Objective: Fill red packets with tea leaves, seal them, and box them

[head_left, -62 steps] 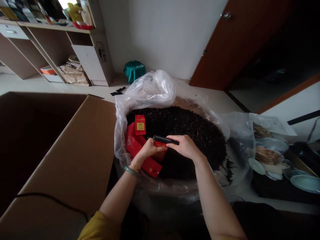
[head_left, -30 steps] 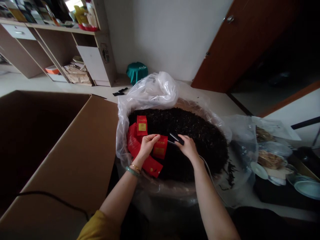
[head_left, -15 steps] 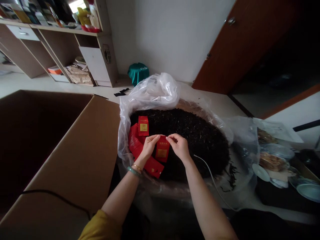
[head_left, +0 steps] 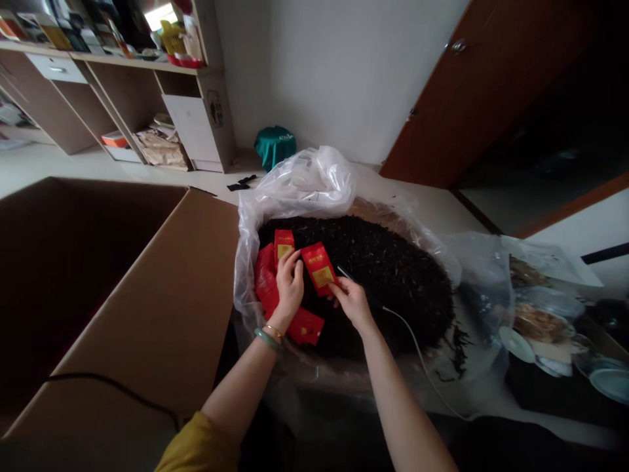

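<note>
Red packet (head_left: 313, 254) at the frame's centre, pinched at its lower corner in the right hand (head_left: 352, 305), likely to leave the gold label (head_left: 323, 276) uncovered; the left hand (head_left: 289, 288), half open with curled fingers, is beside a second packet (head_left: 284, 240), contact impossible to tell; clear plastic (head_left: 322, 180) rings the dark leaves (head_left: 398, 269), probably containing them

Txt in view: none I can read for sure.
Gold chars + yellow label (head_left: 323, 276) on red packet (head_left: 313, 252) in my R hand (head_left: 352, 303), ctr; similar on 2nd packet (head_left: 284, 236) by my L hand (head_left: 289, 285); white letters on teal cover (head_left: 274, 152), upper ctr; dark print on cabinet side (head_left: 216, 118), upper L.
</note>
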